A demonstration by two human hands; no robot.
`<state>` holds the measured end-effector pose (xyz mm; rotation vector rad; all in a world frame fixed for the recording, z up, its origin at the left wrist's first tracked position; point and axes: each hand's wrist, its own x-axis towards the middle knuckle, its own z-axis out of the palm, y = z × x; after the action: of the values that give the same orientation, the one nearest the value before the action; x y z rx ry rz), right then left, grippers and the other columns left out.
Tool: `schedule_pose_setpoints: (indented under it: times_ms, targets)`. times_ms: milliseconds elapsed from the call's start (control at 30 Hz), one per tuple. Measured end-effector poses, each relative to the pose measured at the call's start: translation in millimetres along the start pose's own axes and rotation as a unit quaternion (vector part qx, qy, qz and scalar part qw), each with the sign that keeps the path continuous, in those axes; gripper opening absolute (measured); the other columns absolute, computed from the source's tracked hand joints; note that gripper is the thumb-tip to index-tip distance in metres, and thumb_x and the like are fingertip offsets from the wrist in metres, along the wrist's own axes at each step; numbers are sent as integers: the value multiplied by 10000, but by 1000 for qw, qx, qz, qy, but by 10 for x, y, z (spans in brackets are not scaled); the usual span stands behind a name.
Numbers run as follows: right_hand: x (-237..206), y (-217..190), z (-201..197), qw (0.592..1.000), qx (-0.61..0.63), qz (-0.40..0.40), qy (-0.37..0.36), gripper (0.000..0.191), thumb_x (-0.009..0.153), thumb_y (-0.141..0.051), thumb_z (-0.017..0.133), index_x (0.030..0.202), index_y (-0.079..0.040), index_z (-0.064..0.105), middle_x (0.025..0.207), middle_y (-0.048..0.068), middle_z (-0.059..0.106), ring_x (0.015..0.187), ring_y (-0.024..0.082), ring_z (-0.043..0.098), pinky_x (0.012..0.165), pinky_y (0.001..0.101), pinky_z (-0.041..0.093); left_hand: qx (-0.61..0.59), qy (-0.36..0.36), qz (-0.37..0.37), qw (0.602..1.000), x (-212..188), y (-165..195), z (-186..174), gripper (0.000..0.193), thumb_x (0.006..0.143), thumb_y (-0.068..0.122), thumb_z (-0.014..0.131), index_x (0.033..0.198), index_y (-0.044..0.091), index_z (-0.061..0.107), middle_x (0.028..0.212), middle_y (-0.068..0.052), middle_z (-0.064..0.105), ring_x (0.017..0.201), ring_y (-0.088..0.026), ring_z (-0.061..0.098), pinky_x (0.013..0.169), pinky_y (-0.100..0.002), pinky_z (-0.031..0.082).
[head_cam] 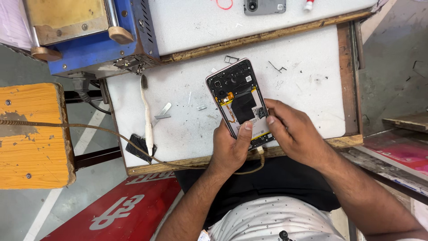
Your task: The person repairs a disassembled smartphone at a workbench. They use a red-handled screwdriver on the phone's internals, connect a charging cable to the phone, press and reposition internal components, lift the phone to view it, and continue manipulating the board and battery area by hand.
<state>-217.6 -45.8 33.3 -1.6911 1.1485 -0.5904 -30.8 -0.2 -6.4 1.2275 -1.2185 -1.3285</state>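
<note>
Between the two hands, just above the near wooden edge of the white work board, lies an opened phone, back cover off and insides facing up. The left hand cups its lower end from beneath, thumb laid flat up the face of the phone, tip resting just below the black patch at its middle. The right hand closes on the lower right edge, fingertips curled against the frame beside that thumb. Both hands grasp the phone; neither is clenched hard, as far as can be judged.

It looks light and stiff, a thin slab, but fragile in this state: exposed board, thin ribbon and bare battery would likely not bear pressing or bending. The safest hold seems to be the pale metal rim along the long sides, where the right fingers already sit, rather than the open middle under the thumb.

Beyond the grip, the far end shows a black upper section with camera openings; closer in, a yellow-edged battery area with an orange flex strip. Left of the grip a white brush lies lengthwise, small tweezers beside it. Farther off sits another phone, and a blue machine stands at the far left.
</note>
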Motion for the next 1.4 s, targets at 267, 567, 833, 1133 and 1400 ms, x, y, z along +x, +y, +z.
schedule_pose_setpoints:
  times_ms: [267, 567, 833, 1133, 1400]
  targets:
    - [111, -15, 131, 995, -37, 43, 82, 216, 1091, -168, 518, 1093, -39, 690, 644, 48, 646, 545, 131, 610, 487, 306, 479, 17, 6, 25, 1000, 3, 55, -3, 338, 1107, 266, 527, 1274, -25, 569, 1068, -133, 744, 1011, -197, 745, 891, -336, 616]
    - [23, -100, -70, 996, -57, -47, 53, 212, 1058, -173, 543, 1158, -18, 647, 702, 72, 651, 563, 139, 616, 514, 321, 479, 12, -6, 0, 1000, 9, 66, -3, 341, 1093, 278, 535, 1264, -15, 566, 1025, -112, 745, 966, -173, 749, 860, -328, 623]
    - [231, 13, 166, 983, -102, 65, 138, 335, 1102, -266, 542, 887, -56, 690, 514, 92, 549, 426, 187, 525, 425, 369, 407, 41, 16, 6, 999, 39, 21, 11, 345, 1063, 263, 558, 1241, -32, 580, 951, -119, 750, 890, -176, 754, 804, -325, 616]
    - [78, -131, -113, 1000, -22, -16, 13, 199, 1068, -187, 522, 1111, -36, 644, 676, 32, 577, 573, 140, 535, 524, 333, 466, 27, 6, 22, 999, 33, -7, 6, 352, 1093, 275, 528, 1264, -32, 551, 1017, -130, 745, 959, -202, 760, 857, -342, 632]
    - [142, 55, 62, 994, -33, 72, 79, 282, 1114, -232, 509, 961, -37, 643, 596, 22, 514, 554, 107, 454, 503, 308, 396, 53, -12, -10, 998, 45, 36, 6, 336, 1075, 269, 542, 1242, -21, 572, 948, -120, 756, 911, -191, 774, 818, -341, 633]
